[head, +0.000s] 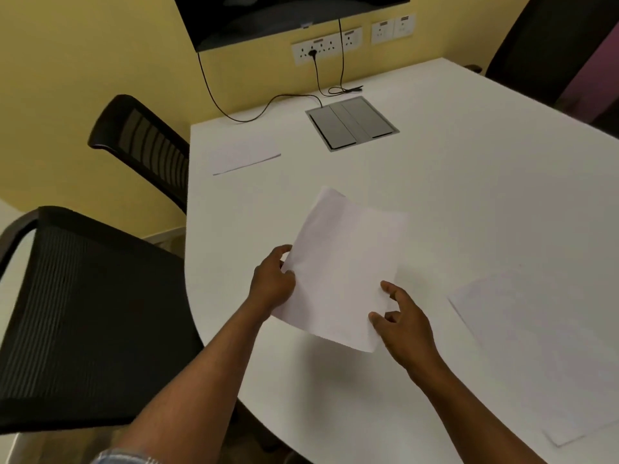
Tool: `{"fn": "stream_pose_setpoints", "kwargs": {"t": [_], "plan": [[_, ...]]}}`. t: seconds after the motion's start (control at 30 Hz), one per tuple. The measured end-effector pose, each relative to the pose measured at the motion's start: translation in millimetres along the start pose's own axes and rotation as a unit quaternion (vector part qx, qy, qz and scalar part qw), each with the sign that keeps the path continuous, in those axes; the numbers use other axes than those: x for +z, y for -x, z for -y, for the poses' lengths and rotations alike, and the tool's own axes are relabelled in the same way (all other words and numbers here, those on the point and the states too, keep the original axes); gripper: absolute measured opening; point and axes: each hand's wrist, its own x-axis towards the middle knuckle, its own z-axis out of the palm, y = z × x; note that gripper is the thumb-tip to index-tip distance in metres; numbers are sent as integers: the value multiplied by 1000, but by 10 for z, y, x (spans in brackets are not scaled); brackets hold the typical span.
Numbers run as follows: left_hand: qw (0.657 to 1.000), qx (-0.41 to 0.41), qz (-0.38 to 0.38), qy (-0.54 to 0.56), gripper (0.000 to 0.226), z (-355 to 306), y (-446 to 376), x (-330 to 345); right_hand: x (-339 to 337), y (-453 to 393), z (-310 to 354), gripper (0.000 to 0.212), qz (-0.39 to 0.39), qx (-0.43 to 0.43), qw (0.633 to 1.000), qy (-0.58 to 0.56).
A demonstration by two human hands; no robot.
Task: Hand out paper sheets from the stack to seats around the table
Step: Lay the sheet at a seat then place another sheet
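A white paper sheet [341,269] is held above the white table [452,195], its far corner curling up. My left hand [273,283] grips its left edge with thumb on top. At the sheet's near right corner my right hand [402,316] pinches the paper with thumb and fingers. The stack of white sheets [542,346] lies flat on the table to my right. One sheet [244,157] lies flat at the far left of the table, in front of the far black chair.
Two black mesh chairs stand on the left, one near [77,313] and one farther [144,142]. A grey cable hatch [351,123] is set into the table. Black cables [268,105] run from wall sockets [325,46]. Another dark chair [542,45] stands at the far right.
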Motion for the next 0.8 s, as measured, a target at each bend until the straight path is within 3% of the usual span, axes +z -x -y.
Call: {"fn": "stream_pose_setpoints", "kwargs": {"t": [0.3, 0.57, 0.8], "plan": [[991, 31, 40, -128, 55, 420, -1318, -632, 1394, -291, 398, 62, -20, 6, 1000, -17], [971, -21, 95, -218, 54, 1097, -2108, -534, 2217, -603, 271, 69, 72, 36, 996, 40], [955, -31, 100, -279, 55, 1537, -2482, -260, 2553, -769, 41, 75, 145, 95, 982, 69]]}}
